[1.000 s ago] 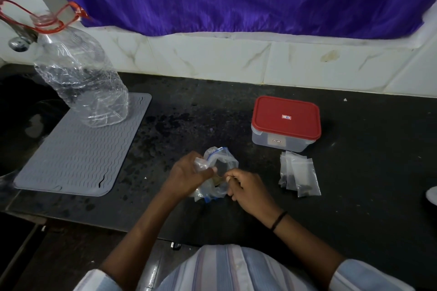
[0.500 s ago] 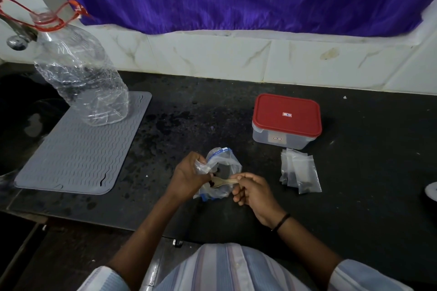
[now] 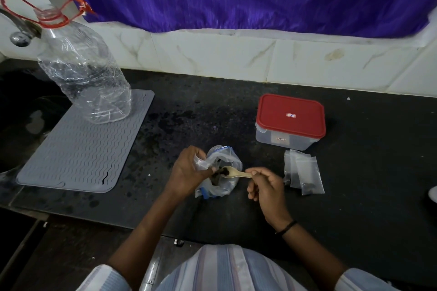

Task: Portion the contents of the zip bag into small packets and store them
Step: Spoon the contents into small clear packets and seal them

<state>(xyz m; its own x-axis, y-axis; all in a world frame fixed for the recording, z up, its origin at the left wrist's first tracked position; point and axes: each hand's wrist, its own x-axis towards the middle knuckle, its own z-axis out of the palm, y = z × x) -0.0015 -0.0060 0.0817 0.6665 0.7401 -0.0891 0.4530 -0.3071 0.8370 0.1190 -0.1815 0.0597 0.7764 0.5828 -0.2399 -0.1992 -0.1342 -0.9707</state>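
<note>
A clear zip bag (image 3: 228,181) with a blue seal stands open on the black counter, dark contents inside. My left hand (image 3: 186,172) grips a small clear packet (image 3: 200,163) at the bag's left rim. My right hand (image 3: 266,186) pinches the handle of a pale wooden spoon (image 3: 236,172); its bowl carries dark pieces and sits above the bag's mouth, next to the packet. A few small clear packets (image 3: 303,175) with dark contents lie to the right. A clear box with a red lid (image 3: 290,120) stands behind them, shut.
A grey ribbed mat (image 3: 80,149) lies at the left with a large clear plastic bottle (image 3: 82,73) on it. A tap (image 3: 19,28) and dark sink are at the far left. White tiled wall and purple curtain run behind. The counter's front edge is near my body.
My right hand has drawn back to the right, lifting the spoon out of the zip bag with dark pieces on it. My left hand keeps holding the small packet.
</note>
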